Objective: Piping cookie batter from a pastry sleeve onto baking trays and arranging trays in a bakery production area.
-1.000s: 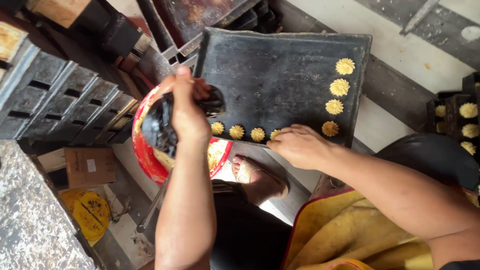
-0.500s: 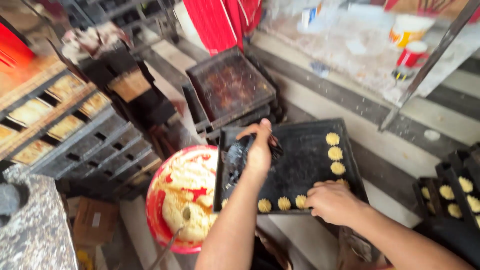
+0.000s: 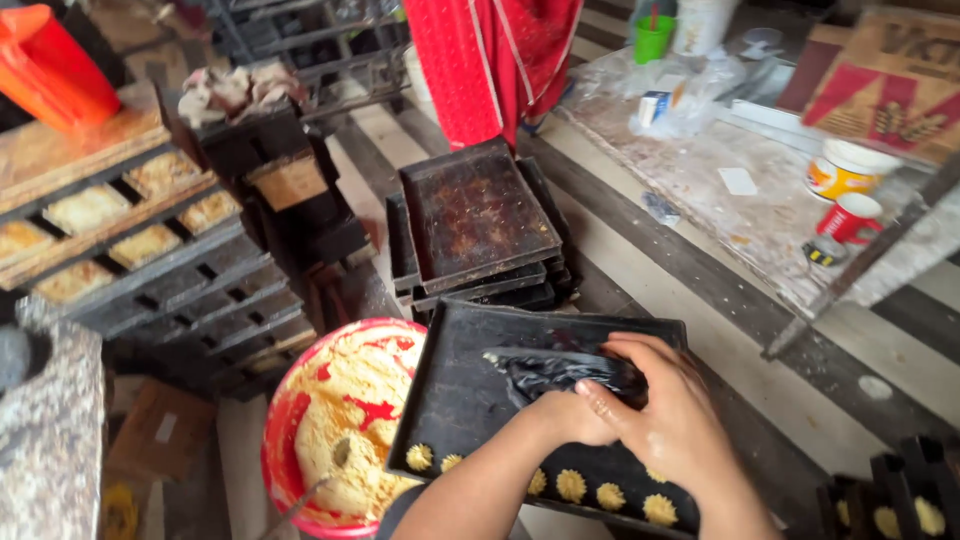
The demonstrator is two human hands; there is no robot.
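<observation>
My left hand (image 3: pixel 553 418) and my right hand (image 3: pixel 672 425) are both closed around a black, shiny piping bag (image 3: pixel 560 368). They hold it over a dark baking tray (image 3: pixel 470 380) in front of me. A row of small yellow star-shaped cookies (image 3: pixel 572 486) runs along the tray's near edge; my hands hide some of them. A red bowl (image 3: pixel 300 400) smeared with yellow dough sits right beside the tray on its left, with a utensil standing in it.
A stack of dark, empty trays (image 3: pixel 475 215) lies beyond the working tray. On the left is a rack of filled trays (image 3: pixel 130 240). At right, a dusty table (image 3: pixel 740 200) carries a red cup (image 3: pixel 850 218) and a tub. More cookie trays (image 3: pixel 900 510) show at bottom right.
My right hand left the tray's near edge and joined the left on the piping bag. The view tilted up and shows more of the room.
</observation>
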